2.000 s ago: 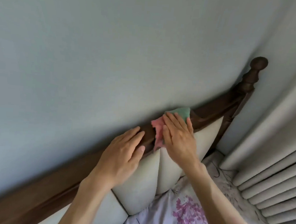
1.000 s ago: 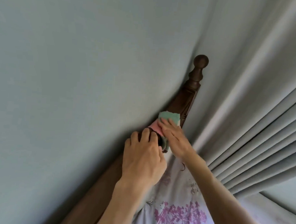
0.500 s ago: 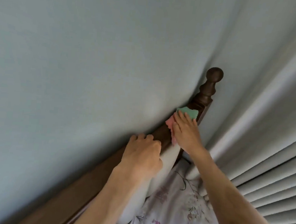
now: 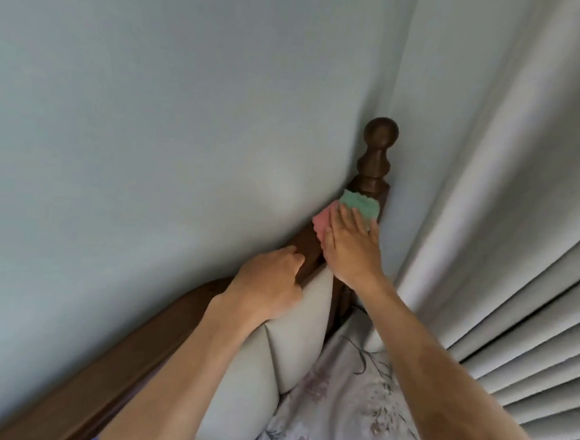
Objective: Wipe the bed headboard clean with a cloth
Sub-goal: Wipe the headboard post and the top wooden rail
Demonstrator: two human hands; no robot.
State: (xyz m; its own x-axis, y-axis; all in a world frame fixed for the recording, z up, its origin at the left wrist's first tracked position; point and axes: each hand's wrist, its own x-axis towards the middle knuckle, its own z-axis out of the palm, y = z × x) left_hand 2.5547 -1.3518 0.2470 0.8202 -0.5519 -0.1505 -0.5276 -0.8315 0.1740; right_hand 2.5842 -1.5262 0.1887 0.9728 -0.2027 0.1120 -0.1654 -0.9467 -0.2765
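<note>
Nearest, my left hand (image 4: 270, 283) curls over the headboard (image 4: 106, 372) top rail, gripping the wood to steady me. Farther along, at the rail's end by the post (image 4: 375, 160), my right hand (image 4: 350, 248) lies flat, fingers straight, pressing the cloth (image 4: 354, 207) against the wood. I judge the cloth light, soft and floppy, so it is best held under a spread palm; it would bunch if pinched.

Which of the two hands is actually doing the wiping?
The right hand: it presses the pink and green cloth against the wooden post. The left hand has no cloth and just grips the headboard's top rail.
</note>
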